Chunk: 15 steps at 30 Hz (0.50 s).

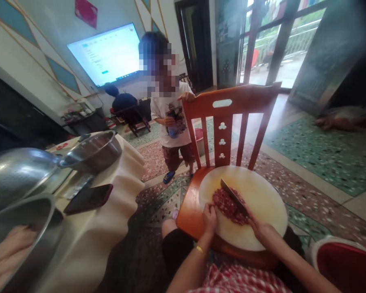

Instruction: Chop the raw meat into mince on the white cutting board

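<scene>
A round white cutting board rests on the seat of a wooden chair. Chopped red meat is spread in a patch on its left half. My right hand grips a cleaver by the handle; the dark blade lies across the meat, pointing away to the upper left. At the near left edge of the board, my left hand is closed on the rim beside the meat. Its fingertips are small and partly hidden.
A child stands behind the chair, one hand on its backrest. On the left, a cloth-covered table holds metal bowls and a phone; another person's hand is inside the nearest bowl. A red bucket is at lower right.
</scene>
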### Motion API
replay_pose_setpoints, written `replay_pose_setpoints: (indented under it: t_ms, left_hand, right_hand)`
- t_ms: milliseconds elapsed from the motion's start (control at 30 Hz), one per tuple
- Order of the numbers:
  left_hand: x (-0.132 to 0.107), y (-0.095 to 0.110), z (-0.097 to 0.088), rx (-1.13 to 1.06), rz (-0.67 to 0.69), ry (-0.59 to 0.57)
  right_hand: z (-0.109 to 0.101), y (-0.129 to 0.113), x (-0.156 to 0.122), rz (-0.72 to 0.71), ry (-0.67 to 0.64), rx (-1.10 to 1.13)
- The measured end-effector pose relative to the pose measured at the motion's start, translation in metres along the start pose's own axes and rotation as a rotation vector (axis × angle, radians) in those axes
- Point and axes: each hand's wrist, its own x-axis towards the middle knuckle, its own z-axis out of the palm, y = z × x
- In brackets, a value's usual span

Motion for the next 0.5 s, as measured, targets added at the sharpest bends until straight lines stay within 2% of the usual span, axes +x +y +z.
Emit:
replay_pose_setpoints:
  t_ms: [133, 233, 300, 367, 433, 500]
  left_hand:
    - [-0.001, 0.000, -0.001, -0.007, -0.007, -0.006]
    - [0.000, 0.000, 0.000, 0.000, -0.002, -0.012]
    - [-0.001, 0.000, 0.000, 0.005, -0.001, -0.014]
    - [-0.001, 0.001, 0.000, 0.011, -0.010, -0.010]
    - [-0.001, 0.001, 0.000, 0.012, -0.020, -0.007]
    - [-0.002, 0.001, 0.000, 0.009, -0.021, -0.006]
  right_hand:
    - [0.009, 0.030, -0.014, 0.097, -0.175, 0.168]
    - [0.013, 0.042, -0.028, 0.151, -0.169, 0.267]
    - [0.004, 0.034, -0.032, 0.164, -0.114, 0.312]
    - [-0.017, 0.012, -0.032, 0.137, -0.065, 0.350]
    - [-0.043, -0.014, -0.028, 0.078, 0.026, 0.370]
    - [-0.059, -0.032, -0.024, 0.027, 0.151, 0.377]
